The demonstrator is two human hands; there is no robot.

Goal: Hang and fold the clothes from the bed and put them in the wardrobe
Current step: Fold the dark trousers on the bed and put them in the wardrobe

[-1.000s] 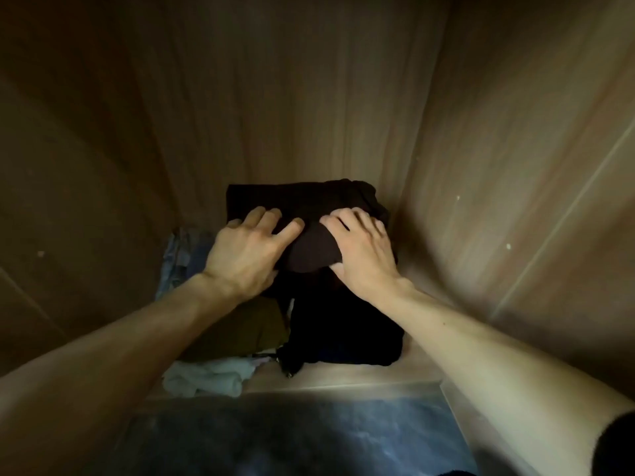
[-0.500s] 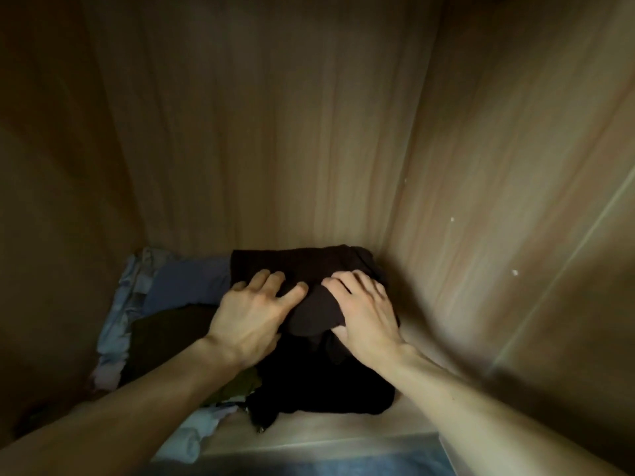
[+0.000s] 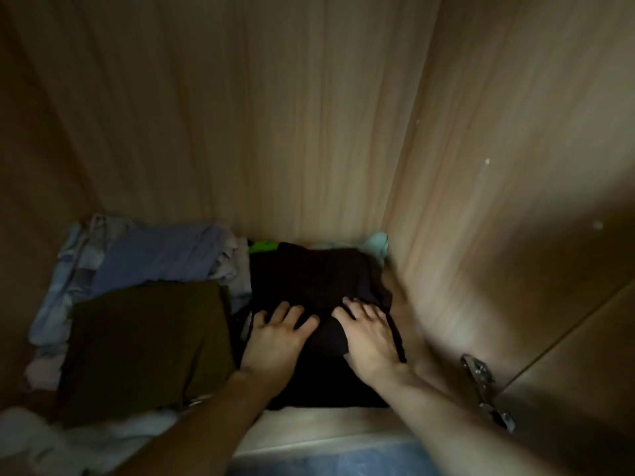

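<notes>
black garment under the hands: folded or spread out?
Folded. The black fabric garment sits as a compact squarish bundle on the wooden wardrobe shelf, with the left hand and right hand flat on top.

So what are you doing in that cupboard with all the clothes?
A person is putting folded clothes away in a wooden wardrobe. Both the left hand and the right hand lie flat on a folded black garment in the right corner of the shelf. Beside it sit a folded olive-brown garment and a folded blue garment.

Olive garment [image 3: 144,341] and blue clothes [image 3: 154,255] newly in view, left of hands
</notes>
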